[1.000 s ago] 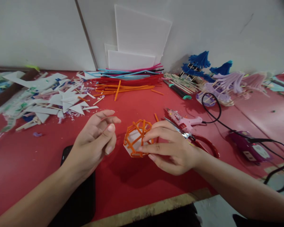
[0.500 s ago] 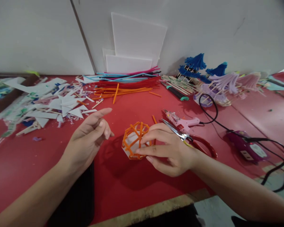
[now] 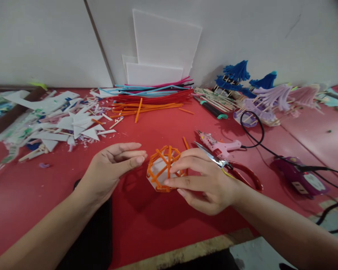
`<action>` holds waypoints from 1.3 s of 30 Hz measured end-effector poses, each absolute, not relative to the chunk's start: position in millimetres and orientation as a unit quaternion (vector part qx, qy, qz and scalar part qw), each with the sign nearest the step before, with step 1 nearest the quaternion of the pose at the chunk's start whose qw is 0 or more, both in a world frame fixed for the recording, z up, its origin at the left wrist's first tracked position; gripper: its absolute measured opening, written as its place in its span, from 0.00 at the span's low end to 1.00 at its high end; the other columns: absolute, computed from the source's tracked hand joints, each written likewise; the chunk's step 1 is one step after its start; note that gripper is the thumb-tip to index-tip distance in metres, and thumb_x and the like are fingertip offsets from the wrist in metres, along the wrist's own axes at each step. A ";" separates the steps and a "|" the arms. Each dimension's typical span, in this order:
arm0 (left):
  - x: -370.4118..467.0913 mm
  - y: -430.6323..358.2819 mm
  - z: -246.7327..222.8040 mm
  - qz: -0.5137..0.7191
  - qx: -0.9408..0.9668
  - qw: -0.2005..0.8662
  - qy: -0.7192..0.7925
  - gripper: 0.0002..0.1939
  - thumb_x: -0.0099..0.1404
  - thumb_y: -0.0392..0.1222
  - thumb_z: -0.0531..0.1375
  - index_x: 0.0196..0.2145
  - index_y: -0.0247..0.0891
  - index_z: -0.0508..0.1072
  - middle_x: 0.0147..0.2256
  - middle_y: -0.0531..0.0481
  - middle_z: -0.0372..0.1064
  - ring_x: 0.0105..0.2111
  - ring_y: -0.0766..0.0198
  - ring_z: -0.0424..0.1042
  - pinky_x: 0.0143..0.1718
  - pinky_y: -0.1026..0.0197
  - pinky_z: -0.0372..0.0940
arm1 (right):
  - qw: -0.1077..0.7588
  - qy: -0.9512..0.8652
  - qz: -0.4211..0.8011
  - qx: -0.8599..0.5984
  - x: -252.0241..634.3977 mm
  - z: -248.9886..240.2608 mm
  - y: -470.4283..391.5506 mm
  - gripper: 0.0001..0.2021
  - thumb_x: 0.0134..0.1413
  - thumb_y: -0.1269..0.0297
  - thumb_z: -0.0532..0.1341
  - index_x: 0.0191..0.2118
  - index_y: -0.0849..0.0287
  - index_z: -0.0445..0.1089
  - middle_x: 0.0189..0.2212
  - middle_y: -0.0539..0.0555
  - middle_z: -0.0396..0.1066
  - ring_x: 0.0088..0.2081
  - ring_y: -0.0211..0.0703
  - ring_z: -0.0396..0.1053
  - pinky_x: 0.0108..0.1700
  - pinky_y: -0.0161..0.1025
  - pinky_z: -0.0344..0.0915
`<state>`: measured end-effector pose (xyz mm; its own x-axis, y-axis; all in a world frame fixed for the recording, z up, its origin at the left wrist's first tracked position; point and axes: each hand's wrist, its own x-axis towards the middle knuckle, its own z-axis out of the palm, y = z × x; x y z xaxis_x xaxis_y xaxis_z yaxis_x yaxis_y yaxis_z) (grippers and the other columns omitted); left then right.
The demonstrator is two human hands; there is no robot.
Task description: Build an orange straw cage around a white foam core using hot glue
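Note:
A small dome-shaped frame of orange pipe cleaners [image 3: 158, 175] on a white base sits low over the red table. My right hand [image 3: 198, 180] grips its right side, the fingertips on the orange strips. To the left of it and apart from it is my left hand [image 3: 112, 167], with the thumb drawn in against the fingers. Whether anything tiny is pinched there is hidden. Partly behind my right hand lie open-bladed scissors [image 3: 243, 174] with red handles. A pink glue gun [image 3: 221, 146] rests just beyond them. A loose orange piece [image 3: 185, 143] lies behind the dome.
Pipe cleaners [image 3: 157, 95] in several colours lie at the back below white boards [image 3: 166, 41]. White scraps [image 3: 70, 123] spread at left. At right are a cutter [image 3: 214, 109], blue and lilac models [image 3: 270, 95] and a purple power strip [image 3: 301, 176] with black cable. A black phone-like slab [image 3: 98, 232] lies near me.
My left hand's pointing index finger has come down, and its fingers have drawn together with the thumb. My right hand keeps its hold on the dome. The view has shifted slightly.

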<state>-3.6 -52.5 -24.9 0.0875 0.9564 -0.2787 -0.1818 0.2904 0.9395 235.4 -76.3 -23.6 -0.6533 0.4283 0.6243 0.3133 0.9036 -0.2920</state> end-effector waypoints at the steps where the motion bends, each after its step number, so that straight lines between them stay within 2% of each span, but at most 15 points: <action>1: -3.7 -52.9 -24.6 0.460 0.387 0.625 0.499 0.18 0.42 0.37 0.76 0.31 0.38 0.76 0.28 0.51 0.79 0.30 0.65 0.78 0.35 0.66 0.74 | 0.362 -0.905 0.079 -0.207 235.5 -23.4 -76.3 0.13 0.51 0.74 0.57 0.42 0.59 0.72 0.39 0.55 0.73 0.42 0.41 0.68 0.49 0.45 0.66; 6: -6.2 -55.5 -20.0 0.448 0.420 0.636 0.468 0.18 0.43 0.33 0.75 0.23 0.38 0.68 0.21 0.58 0.74 0.23 0.72 0.73 0.29 0.73 0.70 | 0.362 -0.906 0.078 -0.204 235.7 -23.8 -76.1 0.13 0.51 0.74 0.57 0.42 0.59 0.72 0.40 0.55 0.73 0.42 0.41 0.68 0.49 0.45 0.66; 10: -10.5 -52.8 -18.6 0.463 0.480 0.579 0.469 0.15 0.48 0.33 0.73 0.25 0.38 0.68 0.21 0.61 0.71 0.23 0.75 0.70 0.28 0.74 0.68 | 0.363 -0.907 0.082 -0.196 236.5 -25.3 -75.9 0.13 0.51 0.74 0.57 0.42 0.61 0.72 0.40 0.57 0.72 0.42 0.41 0.68 0.50 0.45 0.66; 12: -14.2 -48.5 -20.4 0.470 0.512 0.529 0.487 0.11 0.52 0.35 0.71 0.27 0.39 0.71 0.25 0.59 0.72 0.26 0.73 0.72 0.32 0.73 0.69 | 0.364 -0.907 0.083 -0.196 237.1 -25.6 -76.1 0.13 0.51 0.74 0.57 0.42 0.60 0.72 0.40 0.57 0.71 0.42 0.42 0.68 0.49 0.46 0.66; 14: -19.2 -42.7 -23.4 0.473 0.521 0.497 0.508 0.06 0.58 0.39 0.67 0.34 0.39 0.75 0.35 0.55 0.76 0.30 0.70 0.74 0.37 0.67 0.71 | 0.366 -0.905 0.081 -0.200 237.8 -25.8 -76.3 0.13 0.51 0.73 0.57 0.43 0.59 0.72 0.40 0.57 0.71 0.43 0.43 0.68 0.49 0.47 0.66; 17: -26.9 -34.6 -28.4 0.453 0.572 0.436 0.527 0.18 0.61 0.39 0.63 0.50 0.43 0.72 0.56 0.47 0.66 0.42 0.56 0.76 0.53 0.49 0.66 | 0.367 -0.904 0.080 -0.203 238.3 -25.6 -76.7 0.14 0.50 0.73 0.57 0.43 0.59 0.73 0.41 0.56 0.71 0.43 0.43 0.68 0.49 0.48 0.66; 18: -28.6 -33.4 -29.7 0.435 0.618 0.386 0.528 0.23 0.59 0.38 0.63 0.53 0.43 0.70 0.60 0.45 0.61 0.50 0.49 0.72 0.58 0.43 0.60 | 0.367 -0.904 0.080 -0.203 238.2 -25.4 -76.7 0.14 0.50 0.73 0.57 0.43 0.59 0.73 0.41 0.56 0.71 0.43 0.43 0.68 0.49 0.48 0.66; 20: -29.1 -35.1 -30.9 0.398 0.717 0.249 0.515 0.29 0.55 0.37 0.65 0.56 0.42 0.68 0.64 0.42 0.54 0.63 0.38 0.54 0.64 0.34 0.44 | 0.370 -0.904 0.079 -0.198 237.8 -25.2 -76.5 0.14 0.51 0.73 0.57 0.43 0.59 0.72 0.41 0.57 0.71 0.43 0.43 0.68 0.50 0.48 0.66; 21: -27.6 -38.5 -30.6 0.384 0.755 0.179 0.500 0.29 0.54 0.36 0.65 0.55 0.43 0.69 0.64 0.41 0.54 0.66 0.36 0.47 0.64 0.31 0.39 | 0.372 -0.904 0.079 -0.195 237.4 -25.2 -76.3 0.13 0.51 0.73 0.57 0.43 0.60 0.72 0.41 0.57 0.71 0.43 0.42 0.68 0.50 0.48 0.65; 22: -25.2 -43.5 -29.8 0.382 0.782 0.127 0.475 0.27 0.55 0.36 0.64 0.54 0.45 0.70 0.63 0.43 0.55 0.66 0.37 0.45 0.64 0.31 0.39 | 0.373 -0.904 0.079 -0.192 237.0 -25.3 -75.9 0.13 0.52 0.72 0.56 0.43 0.60 0.72 0.41 0.57 0.71 0.43 0.42 0.68 0.50 0.48 0.65; 23: -22.1 -49.8 -28.6 0.383 0.807 0.088 0.441 0.25 0.57 0.35 0.63 0.53 0.48 0.71 0.62 0.45 0.58 0.66 0.40 0.47 0.64 0.33 0.41 | 0.373 -0.905 0.081 -0.189 236.7 -25.4 -75.4 0.13 0.53 0.71 0.56 0.43 0.60 0.72 0.41 0.57 0.71 0.43 0.42 0.68 0.50 0.48 0.65; 25: -15.6 -64.2 -26.3 0.395 0.848 0.037 0.351 0.22 0.57 0.32 0.63 0.48 0.53 0.73 0.55 0.49 0.68 0.60 0.46 0.60 0.63 0.37 0.48 | 0.370 -0.906 0.088 -0.184 236.3 -25.4 -74.3 0.12 0.54 0.70 0.56 0.43 0.61 0.72 0.41 0.57 0.71 0.44 0.42 0.68 0.51 0.47 0.64; 28: -9.9 -81.8 -26.4 0.371 0.893 -0.018 0.253 0.19 0.55 0.36 0.65 0.44 0.52 0.75 0.45 0.50 0.75 0.50 0.51 0.70 0.62 0.43 0.53 | 0.363 -0.907 0.107 -0.185 237.0 -24.4 -72.9 0.12 0.54 0.70 0.56 0.42 0.61 0.74 0.43 0.59 0.70 0.46 0.43 0.67 0.53 0.48 0.62; 34: -12.9 -84.2 -35.6 0.333 0.911 -0.020 0.242 0.26 0.55 0.43 0.67 0.52 0.55 0.72 0.47 0.49 0.74 0.49 0.49 0.69 0.60 0.42 0.56 | 0.346 -0.901 0.126 -0.231 239.4 -21.3 -73.5 0.12 0.53 0.69 0.56 0.39 0.58 0.76 0.53 0.61 0.64 0.55 0.47 0.62 0.56 0.54 0.54; 39: -12.1 -80.1 -34.8 0.339 0.916 -0.009 0.214 0.18 0.58 0.41 0.64 0.48 0.46 0.74 0.48 0.47 0.72 0.49 0.53 0.69 0.62 0.48 0.56 | 0.341 -0.895 0.157 -0.242 241.2 -23.3 -73.4 0.15 0.51 0.71 0.56 0.40 0.57 0.77 0.56 0.59 0.59 0.57 0.49 0.59 0.58 0.55 0.51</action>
